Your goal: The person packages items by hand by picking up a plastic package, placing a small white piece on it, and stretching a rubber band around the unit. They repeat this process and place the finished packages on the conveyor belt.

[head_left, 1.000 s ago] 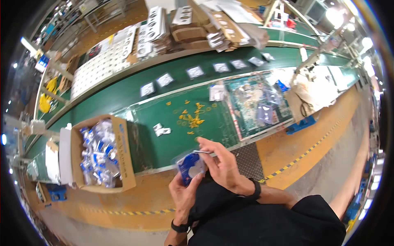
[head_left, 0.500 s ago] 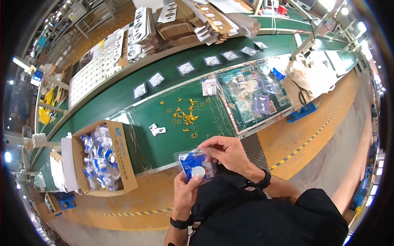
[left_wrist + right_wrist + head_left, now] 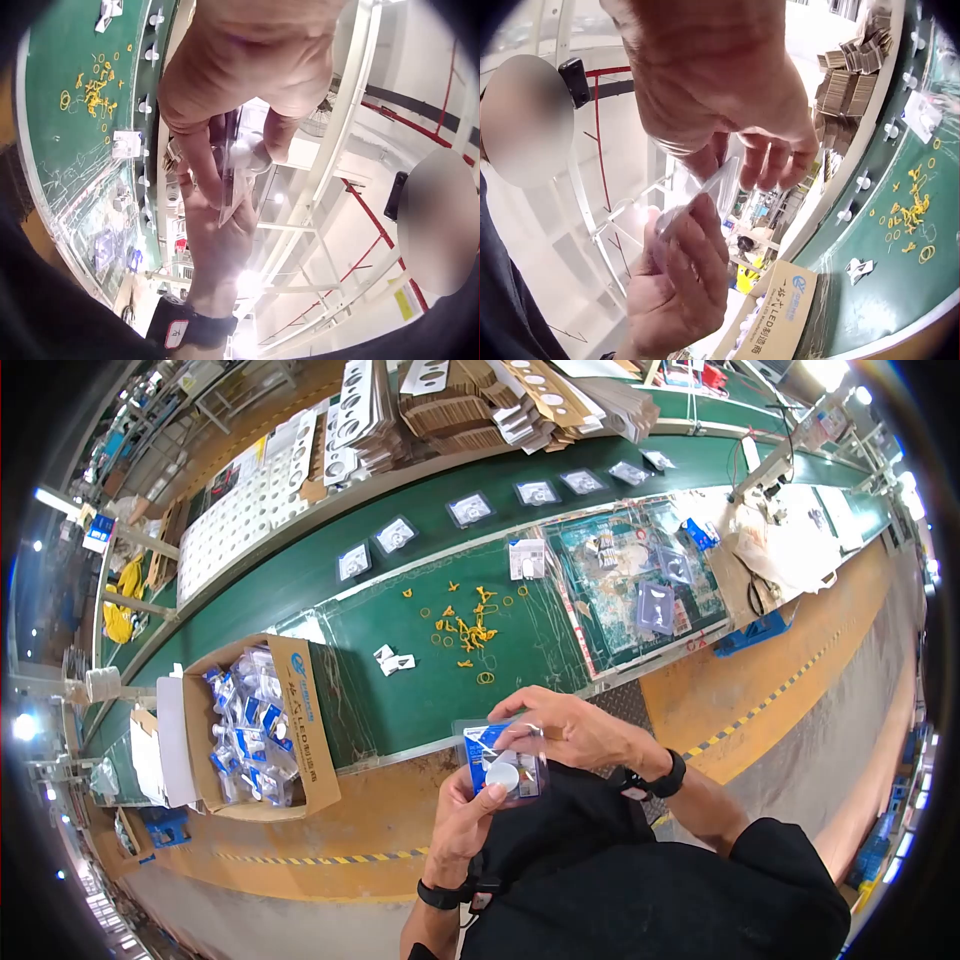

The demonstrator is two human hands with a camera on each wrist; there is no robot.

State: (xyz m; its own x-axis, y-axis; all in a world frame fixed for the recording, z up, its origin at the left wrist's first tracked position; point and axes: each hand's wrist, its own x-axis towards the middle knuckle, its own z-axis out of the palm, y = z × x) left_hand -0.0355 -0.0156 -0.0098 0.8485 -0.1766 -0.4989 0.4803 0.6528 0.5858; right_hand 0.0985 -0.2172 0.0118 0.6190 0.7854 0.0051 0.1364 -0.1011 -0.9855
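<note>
Plainly, at left the box [image 3: 318, 730] stands at the near edge of the table [image 3: 350, 705], packs [image 3: 252, 745] heaped inside its walls. A strip of bare green separates it from the white pieces [image 3: 393, 660]; the yellow pieces [image 3: 478, 630] lie farther right, well back from the edge. Above them, small packs [image 3: 470, 510] run in a spaced row along the belt [image 3: 430, 525].

Nearer the person, the blue pack [image 3: 476, 752] is held up by the near edge, off the table. The left hand [image 3: 460, 825] grips its lower part, thumb in front, fingers behind. The right hand [image 3: 565, 728] pinches its upper part narrowly, other fingers held away from it. Farther right are the card [image 3: 527, 559] and the cluttered mat [image 3: 605, 600], with scissors [image 3: 755, 597] beyond.
</note>
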